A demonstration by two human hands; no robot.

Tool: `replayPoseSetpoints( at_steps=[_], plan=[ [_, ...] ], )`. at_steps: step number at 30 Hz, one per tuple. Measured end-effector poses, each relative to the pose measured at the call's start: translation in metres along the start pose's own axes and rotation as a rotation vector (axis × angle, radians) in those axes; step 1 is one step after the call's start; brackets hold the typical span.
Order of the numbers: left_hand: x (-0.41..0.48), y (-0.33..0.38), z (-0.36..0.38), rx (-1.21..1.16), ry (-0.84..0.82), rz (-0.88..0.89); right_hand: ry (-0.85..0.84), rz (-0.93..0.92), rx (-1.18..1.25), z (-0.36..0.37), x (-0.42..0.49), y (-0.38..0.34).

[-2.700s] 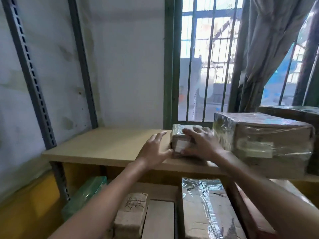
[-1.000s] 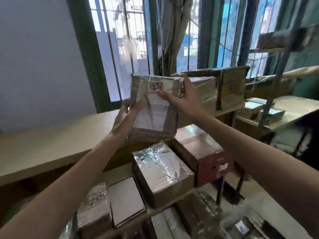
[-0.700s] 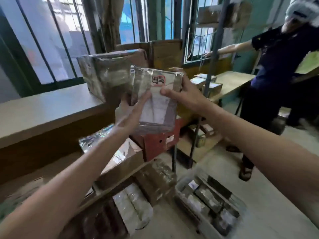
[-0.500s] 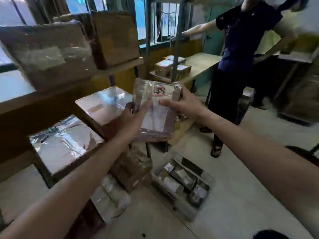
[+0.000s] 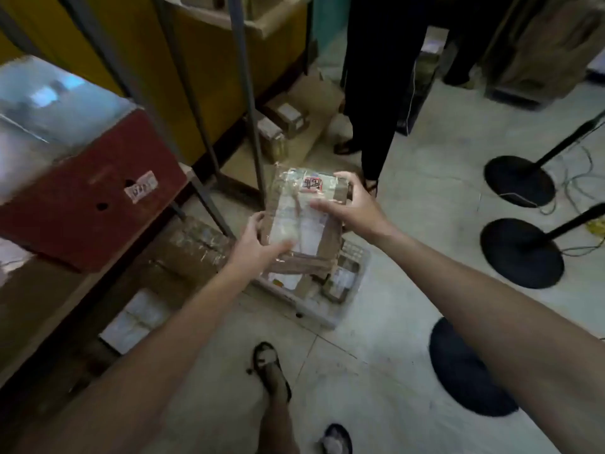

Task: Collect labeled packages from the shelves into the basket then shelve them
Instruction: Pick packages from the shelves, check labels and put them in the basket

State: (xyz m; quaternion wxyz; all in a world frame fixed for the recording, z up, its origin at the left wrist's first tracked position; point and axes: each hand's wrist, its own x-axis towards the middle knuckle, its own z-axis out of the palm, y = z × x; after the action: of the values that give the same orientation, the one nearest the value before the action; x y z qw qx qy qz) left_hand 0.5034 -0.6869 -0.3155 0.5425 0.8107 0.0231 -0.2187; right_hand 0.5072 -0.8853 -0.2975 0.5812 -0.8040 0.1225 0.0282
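Basket (image 5: 322, 314) on pale floor (image 5: 422, 244)

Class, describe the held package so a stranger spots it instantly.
Find the pale basket on the floor by the shelves. Above it, left hand and right hand hold a taped package. It alone is airborne, with a red-inked label.

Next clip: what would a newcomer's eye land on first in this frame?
The taped package at the centre stands out first, with a red-edged label near its top. The left hand grips its near end and the right hand its far end. Just beneath it sits a pale basket, already partly filled, and a big red box looms at the left.
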Motion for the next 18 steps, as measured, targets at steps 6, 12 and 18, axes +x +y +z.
replayPoseSetpoints(
  at_steps=[6,12,18],
  plan=[
    [0.091,-0.054,0.028,-0.015,-0.116,-0.081,0.086,0.264,0.079,0.033,0.063,0.099],
    [0.151,-0.141,0.089,-0.041,-0.145,-0.215,0.013,0.512,0.081,0.073,0.068,0.218],
    [0.221,-0.235,0.132,-0.110,-0.135,-0.275,-0.046,0.598,0.115,0.096,0.122,0.325]
  ],
)
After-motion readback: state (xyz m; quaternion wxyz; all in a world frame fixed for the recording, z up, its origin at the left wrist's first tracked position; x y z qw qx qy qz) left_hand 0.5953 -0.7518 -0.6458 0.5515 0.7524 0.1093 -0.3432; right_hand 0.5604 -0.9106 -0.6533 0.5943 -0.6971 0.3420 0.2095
